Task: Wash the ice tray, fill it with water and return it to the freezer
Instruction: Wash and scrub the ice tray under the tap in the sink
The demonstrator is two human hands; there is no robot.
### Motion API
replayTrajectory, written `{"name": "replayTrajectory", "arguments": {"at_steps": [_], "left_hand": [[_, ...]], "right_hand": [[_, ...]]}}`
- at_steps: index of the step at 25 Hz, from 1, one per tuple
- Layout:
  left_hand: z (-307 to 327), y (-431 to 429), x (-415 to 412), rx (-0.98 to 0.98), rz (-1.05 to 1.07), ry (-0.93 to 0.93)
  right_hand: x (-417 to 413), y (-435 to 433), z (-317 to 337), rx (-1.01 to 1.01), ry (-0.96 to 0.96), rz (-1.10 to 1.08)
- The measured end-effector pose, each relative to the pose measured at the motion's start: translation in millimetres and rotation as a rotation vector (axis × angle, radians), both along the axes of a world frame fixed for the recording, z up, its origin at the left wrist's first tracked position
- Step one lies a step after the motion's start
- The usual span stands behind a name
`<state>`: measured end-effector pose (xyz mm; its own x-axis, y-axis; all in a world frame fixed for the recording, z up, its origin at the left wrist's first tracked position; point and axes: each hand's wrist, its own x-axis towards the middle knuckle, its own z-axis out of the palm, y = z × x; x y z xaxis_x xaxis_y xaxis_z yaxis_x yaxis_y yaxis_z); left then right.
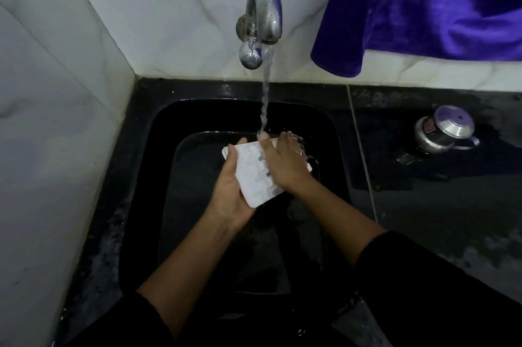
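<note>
Overhead, running tap — white ice tray between both hands, above black sink.

purple cloth hangs on tiled wall | steel lidded pot on black counter

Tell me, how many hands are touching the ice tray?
2. The left hand holds the ice tray from its left edge; the right hand lies on top, under the running water.
</note>
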<state>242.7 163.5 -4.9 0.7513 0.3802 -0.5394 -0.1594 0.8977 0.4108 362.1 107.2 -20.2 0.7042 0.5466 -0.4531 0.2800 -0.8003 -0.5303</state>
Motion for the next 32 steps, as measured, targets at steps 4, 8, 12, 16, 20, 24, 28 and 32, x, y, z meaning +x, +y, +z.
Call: {"name": "replayTrajectory", "arguments": {"at_steps": [4, 8, 12, 16, 20, 24, 28, 32], "left_hand": [[-4.7, 20.7, 0.6, 0.003, 0.069, 0.017], [0.8, 12.2, 5.9, 0.033, -0.024, 0.014], [-0.3, 7.3, 15.4, 0.012, -0.018, 0.021], [-9.2, 11.8, 19.6, 0.029, -0.033, 0.008], [-5.2, -0.5, 21.2, 0.027, -0.121, -0.017], [-4.5, 9.7, 29.2, 0.063, -0.067, 0.026], [0.8, -2.6, 32.1, 0.042, -0.176, 0.042], [-4.5, 7.6, 33.9, 0.043, -0.159, 0.038]], "right_hand": [[-51.4, -10.0, 21.7, 0.19, 0.159, 0.234], [11.0, -0.5, -4.8, 0.006, -0.032, 0.127], [-6.1, 8.2, 9.7, 0.008, 0.023, -0.023], [-23.1, 7.1, 11.8, 0.133, 0.072, 0.138], [20.5, 13.8, -0.4, 0.006, 0.112, -0.139], [-10.0, 24.7, -2.8, 0.107, 0.063, 0.095], [31.0, 24.7, -7.1, 0.004, 0.029, -0.136], [4.8, 24.9, 0.2, 0.09, 0.02, 0.016]]}}
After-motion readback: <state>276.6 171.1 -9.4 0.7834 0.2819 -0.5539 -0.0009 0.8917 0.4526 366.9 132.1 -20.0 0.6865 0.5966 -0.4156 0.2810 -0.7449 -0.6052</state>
